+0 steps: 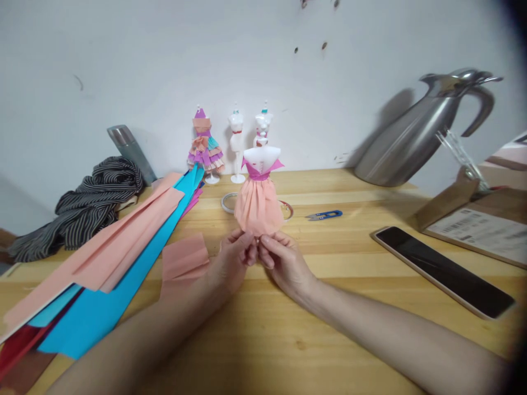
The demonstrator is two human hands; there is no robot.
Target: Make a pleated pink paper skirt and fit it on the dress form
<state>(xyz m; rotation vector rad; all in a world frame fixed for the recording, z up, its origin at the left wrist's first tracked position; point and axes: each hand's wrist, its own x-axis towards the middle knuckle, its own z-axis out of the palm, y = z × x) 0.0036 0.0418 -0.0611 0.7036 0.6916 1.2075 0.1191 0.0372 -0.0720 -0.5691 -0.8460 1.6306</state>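
Observation:
A small white dress-form mannequin (262,157) stands upright in front of me, with a magenta paper bodice (259,175) and a gathered peach crepe-paper skirt (258,206). At the skirt's lower edge, my left hand (235,255) pinches the paper from the left. My right hand (286,263) pinches the same edge from the right, its thumb and fingertips close to the other hand's. Both hands hide the mannequin's stand. Beside my left wrist lies a peach paper piece (185,260), partly covered by the forearm.
Long peach and blue paper strips (135,241) lie left. Behind are a dressed mannequin (203,142) and two white mannequins (236,137). Blue thread snips (324,215), tape rolls (229,203), a phone (442,271), a cardboard box (477,211) and a steel jug (411,131) surround the hands.

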